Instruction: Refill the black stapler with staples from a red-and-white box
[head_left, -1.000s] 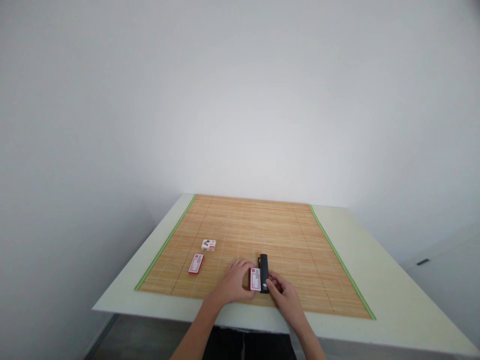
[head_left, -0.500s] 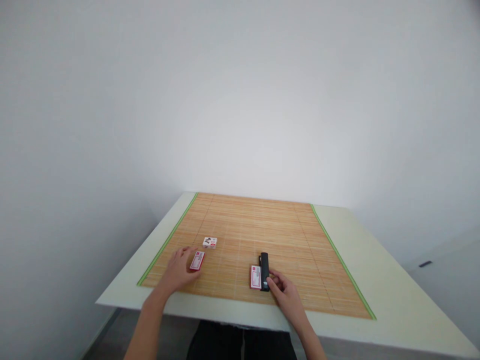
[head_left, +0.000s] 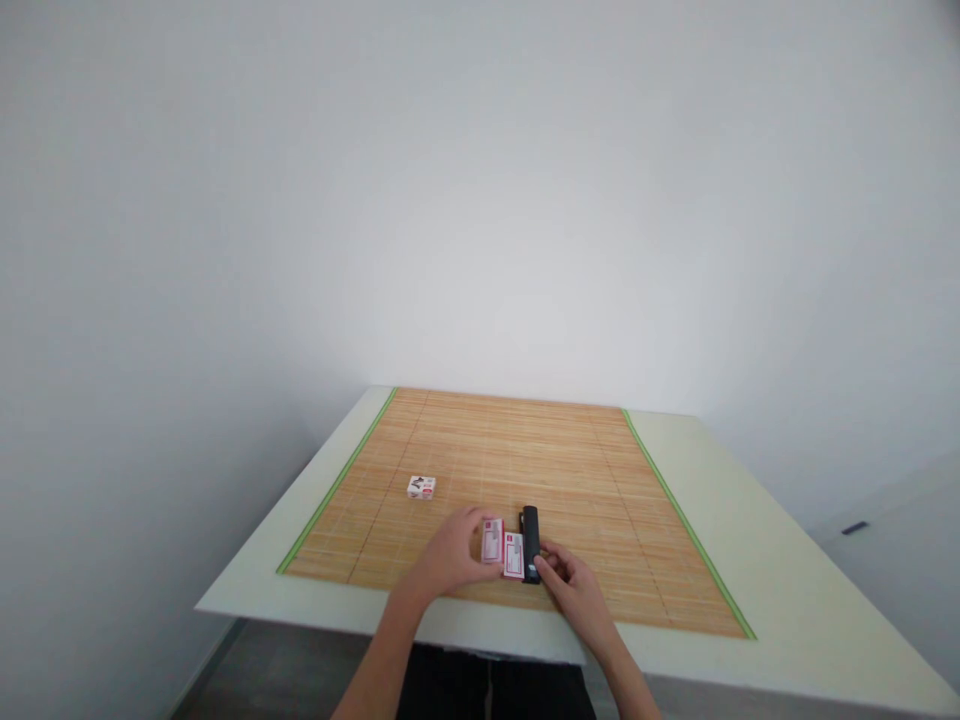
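Observation:
My left hand [head_left: 456,553] is closed on a small red-and-white box [head_left: 492,541], thumb at its near end and fingers at its far end. Right beside it lies a second, similar red-and-white box [head_left: 514,555], flat on the mat against the left side of a black stapler [head_left: 531,543]. My right hand [head_left: 573,585] grips the near end of the stapler, its thumb on top and its fingers bent along the right side. Whether the held box touches the mat, I cannot tell.
A small white box with dark and red print [head_left: 421,487] sits farther left on the bamboo mat [head_left: 510,440], which has green edges. Beneath the mat is a pale table [head_left: 757,560], with walls behind it and at both sides.
My left hand has carried its red-and-white box to the right, from the mat's left part to the side of the other box. My right hand stays at the stapler.

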